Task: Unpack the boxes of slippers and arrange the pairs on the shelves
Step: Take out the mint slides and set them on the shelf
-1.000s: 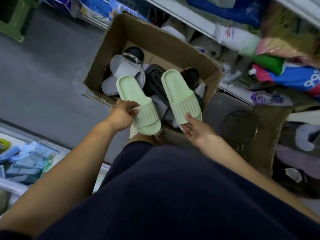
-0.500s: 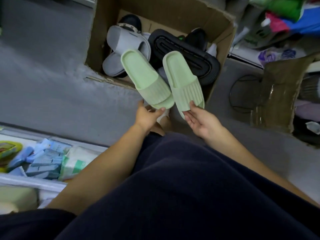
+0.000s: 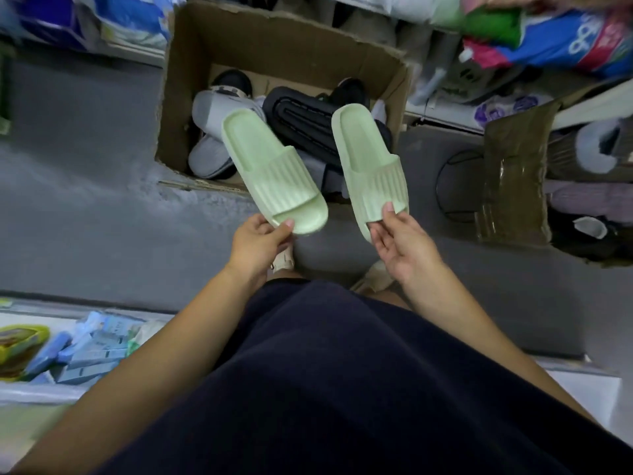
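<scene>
The left hand point(image 3: 257, 240) pinches the left green slipper point(image 3: 270, 169) by its toe, and the right hand point(image 3: 400, 245) pinches the right green slipper point(image 3: 368, 162), both over the near edge of the cardboard box point(image 3: 284, 39). Grey slippers point(image 3: 212, 111) and a black slipper point(image 3: 301, 118) lie inside it, so much unpacking and this pair's shelving seem left.

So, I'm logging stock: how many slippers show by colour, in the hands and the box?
Green slippers: 2, held
Grey slippers: 2, in the box
Black slipper: 1 clear; others too hidden
Total: 5 clear

bare floor point(image 3: 85, 200) left of box point(image 3: 281, 42); shelves point(image 3: 445, 118) crowd right
</scene>
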`<act>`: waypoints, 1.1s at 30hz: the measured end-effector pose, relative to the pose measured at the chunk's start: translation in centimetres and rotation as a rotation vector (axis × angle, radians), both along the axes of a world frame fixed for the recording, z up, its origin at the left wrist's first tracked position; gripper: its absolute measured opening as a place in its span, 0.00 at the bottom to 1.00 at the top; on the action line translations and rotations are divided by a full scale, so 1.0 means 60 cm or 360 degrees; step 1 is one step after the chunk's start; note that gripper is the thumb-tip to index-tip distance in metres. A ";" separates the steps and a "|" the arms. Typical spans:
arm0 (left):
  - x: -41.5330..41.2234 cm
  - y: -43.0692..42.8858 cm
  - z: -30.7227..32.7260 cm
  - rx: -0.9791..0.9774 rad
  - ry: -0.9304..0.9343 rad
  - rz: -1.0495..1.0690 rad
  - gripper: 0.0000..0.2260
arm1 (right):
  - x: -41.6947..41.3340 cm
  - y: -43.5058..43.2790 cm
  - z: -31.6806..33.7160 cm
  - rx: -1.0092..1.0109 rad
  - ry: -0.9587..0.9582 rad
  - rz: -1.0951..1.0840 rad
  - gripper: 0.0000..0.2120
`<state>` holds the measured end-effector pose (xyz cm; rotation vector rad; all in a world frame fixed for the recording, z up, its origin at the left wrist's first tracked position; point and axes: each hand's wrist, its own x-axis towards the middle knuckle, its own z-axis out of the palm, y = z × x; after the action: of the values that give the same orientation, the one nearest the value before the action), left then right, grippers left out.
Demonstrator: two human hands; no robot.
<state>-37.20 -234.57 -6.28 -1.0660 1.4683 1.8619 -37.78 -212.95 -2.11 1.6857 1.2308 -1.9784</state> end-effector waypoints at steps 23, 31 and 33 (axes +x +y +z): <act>-0.033 0.653 0.472 0.0372 0.1436 -0.0501 0.19 | 0.079 0.611 0.470 0.0286 0.1469 -0.0348 0.03; -0.140 0.734 0.670 0.0039 0.1972 -0.0599 0.15 | -0.005 0.717 0.619 0.0345 0.1822 -0.0438 0.04; -0.181 0.751 0.718 0.0023 0.2123 -0.0579 0.15 | -0.040 0.743 0.659 0.0417 0.1899 -0.0466 0.04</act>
<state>-48.05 -189.50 36.77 0.6738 2.0410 2.3186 -40.21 -168.35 37.45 0.6411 1.6475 -3.2941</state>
